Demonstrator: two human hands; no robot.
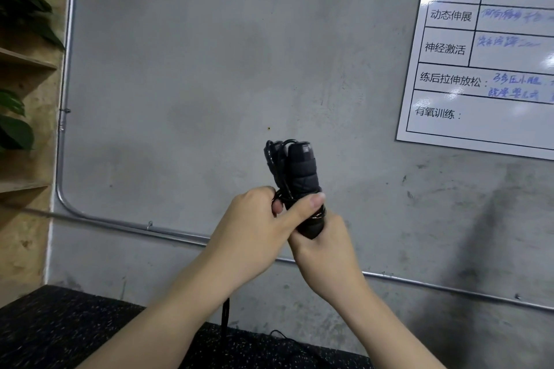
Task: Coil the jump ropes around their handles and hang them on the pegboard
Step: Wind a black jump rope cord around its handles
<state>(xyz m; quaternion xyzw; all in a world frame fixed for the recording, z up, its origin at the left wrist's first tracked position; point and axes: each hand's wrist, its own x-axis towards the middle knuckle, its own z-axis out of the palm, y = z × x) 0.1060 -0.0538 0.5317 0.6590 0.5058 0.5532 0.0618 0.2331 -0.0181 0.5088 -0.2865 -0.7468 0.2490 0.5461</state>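
I hold a black jump rope (299, 171) upright in front of a grey wall, its two padded handles side by side. Thin black cord loops over the handle tops and wraps around their lower part. My left hand (257, 228) grips the bundle from the left, thumb pressed across the wrapped cord. My right hand (323, 249) clasps the bottom ends of the handles from below. A loose length of black cord (225, 313) hangs under my left forearm and trails onto the floor. No pegboard is in sight.
A grey concrete wall (195, 69) fills the view, with a metal conduit (120, 223) running along it. A whiteboard chart (485, 54) hangs at the upper right. Wooden shelves with a leafy plant (21, 9) stand at the left. Black speckled rubber flooring (75, 332) lies below.
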